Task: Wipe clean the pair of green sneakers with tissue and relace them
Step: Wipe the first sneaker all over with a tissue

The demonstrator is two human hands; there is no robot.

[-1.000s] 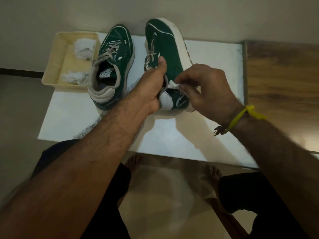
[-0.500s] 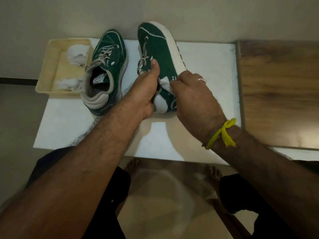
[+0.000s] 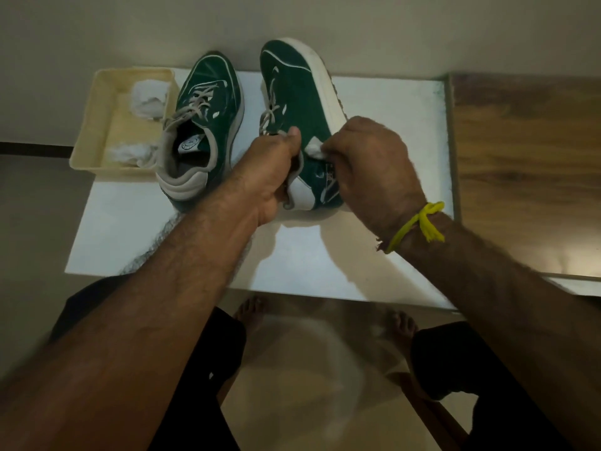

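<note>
Two green sneakers with white soles and grey laces are on a white board (image 3: 374, 249). The left sneaker (image 3: 208, 102) lies flat, opening toward me. The right sneaker (image 3: 299, 102) is tilted onto its side, sole to the right. My left hand (image 3: 276, 167) grips its collar near the heel, thumb up by the laces. My right hand (image 3: 367, 161) pinches a small white tissue (image 3: 314, 152) and presses it against the green side of that sneaker.
A cream tray (image 3: 94, 125) at the board's back left holds crumpled white tissues (image 3: 148, 97). A wooden surface (image 3: 527, 170) adjoins the board on the right. A wall runs close behind the sneakers. My bare feet show below the board's near edge.
My right hand with the tissue has slid along the right sneaker's side, from the heel area toward the middle. My left hand keeps its grip on the collar.
</note>
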